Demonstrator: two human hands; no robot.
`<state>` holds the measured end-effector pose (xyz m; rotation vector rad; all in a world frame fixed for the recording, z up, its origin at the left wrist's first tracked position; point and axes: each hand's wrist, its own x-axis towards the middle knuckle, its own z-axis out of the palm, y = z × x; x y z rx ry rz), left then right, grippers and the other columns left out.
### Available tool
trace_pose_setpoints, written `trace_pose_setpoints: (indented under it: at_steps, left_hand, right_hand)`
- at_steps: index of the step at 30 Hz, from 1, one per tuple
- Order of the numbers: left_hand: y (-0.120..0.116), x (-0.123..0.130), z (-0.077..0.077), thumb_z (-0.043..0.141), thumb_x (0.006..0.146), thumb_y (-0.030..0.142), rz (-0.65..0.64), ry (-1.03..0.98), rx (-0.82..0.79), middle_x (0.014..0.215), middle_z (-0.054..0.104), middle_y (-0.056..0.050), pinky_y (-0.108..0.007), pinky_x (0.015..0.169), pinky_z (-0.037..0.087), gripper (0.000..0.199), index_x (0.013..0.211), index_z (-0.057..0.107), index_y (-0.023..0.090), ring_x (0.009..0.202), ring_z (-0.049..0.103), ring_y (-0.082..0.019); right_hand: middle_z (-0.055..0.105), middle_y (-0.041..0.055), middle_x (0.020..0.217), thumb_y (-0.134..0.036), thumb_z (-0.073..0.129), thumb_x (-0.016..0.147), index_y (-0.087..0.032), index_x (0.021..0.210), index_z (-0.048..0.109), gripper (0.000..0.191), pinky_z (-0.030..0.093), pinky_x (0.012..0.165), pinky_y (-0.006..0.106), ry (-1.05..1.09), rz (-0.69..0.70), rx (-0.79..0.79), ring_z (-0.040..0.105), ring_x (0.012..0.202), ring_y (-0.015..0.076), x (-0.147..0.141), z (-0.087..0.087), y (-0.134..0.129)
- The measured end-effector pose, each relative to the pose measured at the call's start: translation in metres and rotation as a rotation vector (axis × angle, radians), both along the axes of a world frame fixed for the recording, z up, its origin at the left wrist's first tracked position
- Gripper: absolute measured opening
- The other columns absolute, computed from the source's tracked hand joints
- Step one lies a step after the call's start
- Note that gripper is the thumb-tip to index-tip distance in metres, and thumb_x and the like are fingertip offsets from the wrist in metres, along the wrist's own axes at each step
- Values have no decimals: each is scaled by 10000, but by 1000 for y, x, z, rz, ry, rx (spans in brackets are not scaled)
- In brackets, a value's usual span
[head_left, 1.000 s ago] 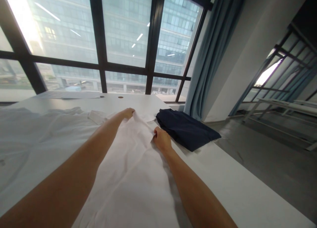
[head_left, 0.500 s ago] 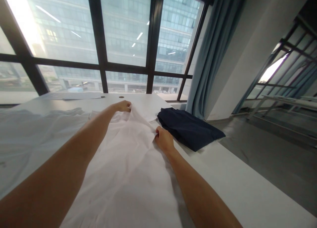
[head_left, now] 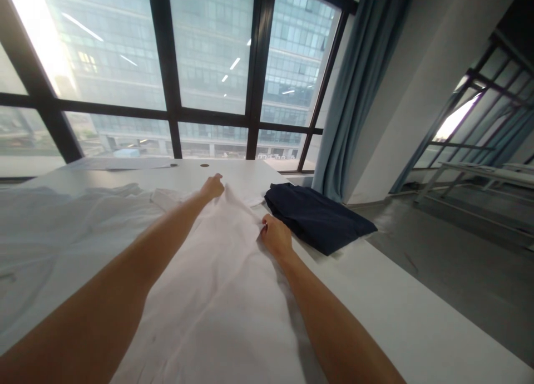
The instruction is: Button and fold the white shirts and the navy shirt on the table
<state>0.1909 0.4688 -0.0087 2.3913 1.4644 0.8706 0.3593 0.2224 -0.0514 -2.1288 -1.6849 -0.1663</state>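
Note:
A large white cloth [head_left: 217, 295] lies wrinkled over the table in front of me. My left hand [head_left: 213, 187] is closed on its far edge, where the fabric rises to a small peak. Nearer and to the right, my right hand [head_left: 276, 235] pinches the cloth's right edge between thumb and fingers. Just beyond my right hand lies a folded dark navy cloth [head_left: 319, 217].
The white table [head_left: 400, 311] runs along the window, with a flat pale sheet [head_left: 120, 163] at its far left. A blue curtain [head_left: 354, 106] and a column stand behind the navy cloth. Another table [head_left: 479, 171] is at far right.
My left hand has moved slightly to the right and a little lower, and the cloth's peak has shifted with it. My right hand has stayed nearly in place.

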Motion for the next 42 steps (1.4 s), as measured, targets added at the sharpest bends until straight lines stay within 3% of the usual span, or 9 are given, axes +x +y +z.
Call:
trace_pose_setpoints:
  at_steps: [6,9,13,20,23,27,33,38,42]
  left_hand:
    - [-45,15,-25,436,895,277,-152,194,42,1464,448,-106,-370,1115,285,465,1342,512,173,1337,407,-249]
    - [-71,13,-41,383,927,442,-227,375,37,1539,315,-111,-474,1137,212,551,1418,428,197,1405,295,-284]
    - [-87,9,-57,232,947,552,-285,545,-37,1583,156,-111,-525,1140,154,665,1511,233,200,1457,147,-268]
    - [-117,5,-36,241,959,493,-213,558,-4,1582,155,-95,-505,1158,122,617,1508,265,214,1460,131,-251]
    - [-170,-29,-28,197,963,497,-279,531,29,1570,206,-78,-474,1167,129,611,1502,293,226,1457,155,-224]
    - [-263,-115,-35,184,939,591,-387,524,-37,1559,220,-18,-430,1179,104,633,1513,234,328,1453,167,-187]
    - [-373,-210,-43,258,920,635,-347,482,-121,1570,130,-3,-400,1187,105,685,1525,110,349,1457,128,-200]
    - [-406,-223,-46,248,939,617,-406,425,-157,1576,166,-23,-441,1189,50,657,1516,231,303,1463,110,-209]
    - [-390,-239,-45,407,886,624,-322,49,-248,1475,437,-54,-382,1180,184,577,1269,596,236,1391,340,-225]
  right_hand:
    - [656,113,1044,-144,457,866,-163,975,678,247,416,813,287,-40,12,80,597,966,214,-2,7,-7]
    - [607,118,1223,-235,449,907,-166,1145,646,316,356,981,323,-82,191,124,523,1144,221,-6,10,-11]
    - [395,90,1488,-406,421,945,-207,1393,476,493,167,1134,432,-93,407,-137,295,1384,223,-12,4,-12]
    - [142,87,1580,-574,264,963,-200,1515,256,666,70,1146,513,-48,400,-354,70,1459,227,-12,-1,-11]
    - [111,91,1584,-580,236,966,-185,1524,218,684,78,1144,521,-69,416,-384,62,1460,235,-8,2,-11]
    - [145,97,1580,-448,257,997,-191,1514,254,577,77,1141,533,-165,402,-406,112,1453,244,-11,6,-12]
    - [241,109,1558,-358,303,1002,-211,1477,341,498,139,1133,515,-212,461,-280,191,1434,244,-75,8,-40]
    - [254,116,1553,-538,270,981,-231,1478,337,588,163,1116,552,-165,510,-342,210,1422,285,-123,-3,-76]
    - [307,127,1529,-516,237,991,-210,1439,397,566,195,1111,533,-184,472,-274,235,1411,267,-124,-10,-88]
